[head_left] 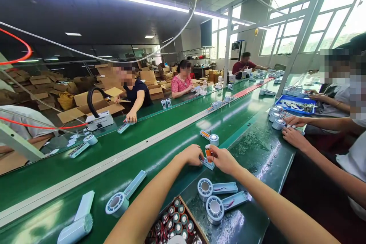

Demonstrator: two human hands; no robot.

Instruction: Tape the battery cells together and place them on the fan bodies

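My right hand (pixel 224 160) is closed, pinching an orange battery cell (pixel 208 153) upright above a light blue fan handle (pixel 209 165). The fingers of my left hand (pixel 193 155) are curled on the other side of that handle, gripping it; its far end is hidden by my hands. Just beyond stands a light blue round fan head (pixel 214 140) with an orange cell in its handle (pixel 204 134). Two fan bodies with open handles (pixel 215 209) (pixel 205 188) lie near my right forearm, thin wires showing. Below my hands, a cardboard box (pixel 195 219) holds several dark-wrapped cells (pixel 178 228).
Left on the green conveyor (pixel 160 160) lie two more fan bodies (pixel 116 203) (pixel 77 228). Co-workers sit across the belt; one reaches a hand (pixel 132 116) over it. To my right, another person's hands (pixel 296 137) work beside a blue parts tray (pixel 297 108). Cables hang overhead.
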